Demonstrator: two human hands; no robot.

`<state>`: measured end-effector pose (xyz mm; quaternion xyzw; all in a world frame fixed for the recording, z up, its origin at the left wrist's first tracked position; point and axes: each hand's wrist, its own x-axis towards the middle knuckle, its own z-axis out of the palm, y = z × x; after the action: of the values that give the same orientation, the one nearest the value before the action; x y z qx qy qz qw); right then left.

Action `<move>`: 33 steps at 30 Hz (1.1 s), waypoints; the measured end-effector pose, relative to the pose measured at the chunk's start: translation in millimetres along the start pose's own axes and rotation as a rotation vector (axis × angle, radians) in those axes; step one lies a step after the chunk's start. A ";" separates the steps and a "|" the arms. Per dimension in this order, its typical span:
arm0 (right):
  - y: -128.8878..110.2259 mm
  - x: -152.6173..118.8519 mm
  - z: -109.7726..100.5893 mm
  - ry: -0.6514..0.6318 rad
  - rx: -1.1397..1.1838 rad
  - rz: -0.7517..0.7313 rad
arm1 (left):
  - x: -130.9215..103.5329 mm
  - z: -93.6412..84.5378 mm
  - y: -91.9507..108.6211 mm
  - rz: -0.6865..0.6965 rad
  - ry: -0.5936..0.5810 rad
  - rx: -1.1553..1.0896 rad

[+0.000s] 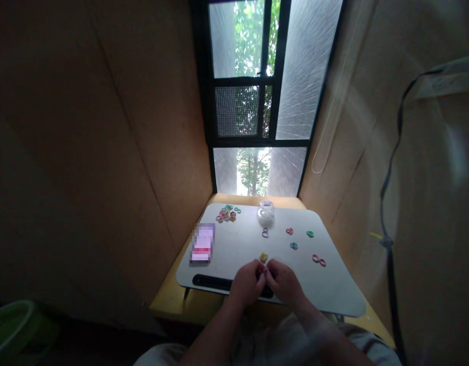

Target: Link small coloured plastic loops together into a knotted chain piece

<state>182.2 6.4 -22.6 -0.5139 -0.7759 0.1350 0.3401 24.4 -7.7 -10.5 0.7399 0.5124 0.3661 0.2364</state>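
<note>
My left hand and my right hand meet over the near edge of a white lap table, fingertips pinched together. Something small and pinkish seems to be between them, but the fingers hide most of it. Just beyond the fingertips lies a yellow bunched loop, like a hair tie. Farther off is a greyish-purple loop. To the right lie a red loop, a blue loop, a green loop and a pink-red loop twisted into a figure eight.
A pile of mixed coloured loops sits at the table's far left. A phone with a blurred screen lies nearer. A clear plastic jar stands at the back. The white tabletop has a black slot. A black cable hangs right.
</note>
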 end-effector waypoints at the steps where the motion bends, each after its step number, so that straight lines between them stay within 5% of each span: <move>1: 0.1 0.1 0.1 0.001 0.001 -0.001 | 0.1 0.1 0.0 0.000 0.000 0.001; 33: 1.6 -0.1 1.2 -0.002 0.004 -0.009 | 0.2 -1.9 2.8 -0.007 -0.006 0.018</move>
<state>182.6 7.1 -24.4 -0.5097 -0.7783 0.1356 0.3408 24.5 -8.6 -7.2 0.7412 0.5176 0.3586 0.2326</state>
